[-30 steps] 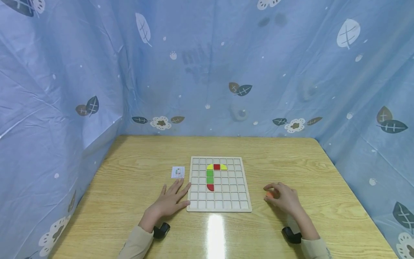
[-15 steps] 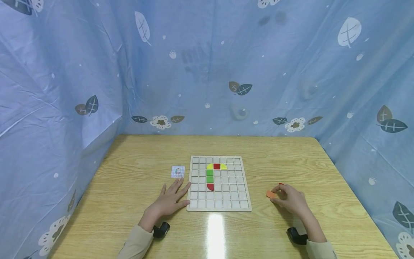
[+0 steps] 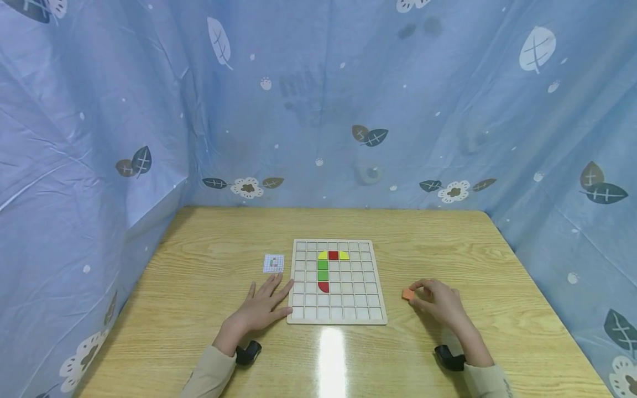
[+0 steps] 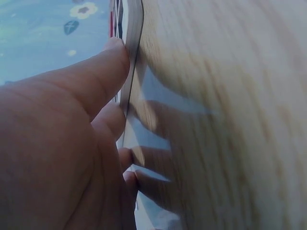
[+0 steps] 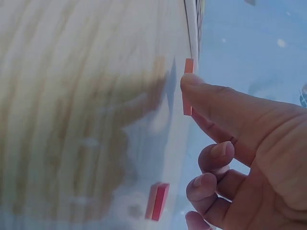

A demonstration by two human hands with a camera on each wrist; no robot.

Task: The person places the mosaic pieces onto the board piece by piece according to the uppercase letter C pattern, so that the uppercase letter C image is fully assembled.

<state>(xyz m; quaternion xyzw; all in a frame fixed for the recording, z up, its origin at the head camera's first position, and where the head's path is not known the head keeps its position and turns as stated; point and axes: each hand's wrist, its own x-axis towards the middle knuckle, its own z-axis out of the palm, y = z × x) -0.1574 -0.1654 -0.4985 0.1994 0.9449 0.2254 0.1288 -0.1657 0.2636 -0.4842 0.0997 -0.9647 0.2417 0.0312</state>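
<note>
My right hand [image 3: 440,301] pinches a small orange square tile [image 3: 407,293] between thumb and forefinger, to the right of the board. In the right wrist view that orange tile [image 5: 187,103] stands edge-on, the other fingers curled behind. A red tile [image 5: 157,201] lies on the table below it; the hand hides it in the head view. My left hand [image 3: 260,310] lies with spread fingers, its fingertips at the left edge of the white gridded board [image 3: 337,323]. Set in the board are yellow rounded tiles [image 3: 344,255], a red square [image 3: 333,255], green squares [image 3: 323,265] and a red rounded tile [image 3: 324,287].
A small printed grid card [image 3: 273,263] lies left of the board, just beyond the left fingertips. The wooden table [image 3: 418,237] ends against a blue patterned curtain [image 3: 318,110] at the back and sides.
My right hand shifted right, where a bit of red showed behind it, then came back left with the orange tile pinched in front. My left hand and the board tiles stayed put.
</note>
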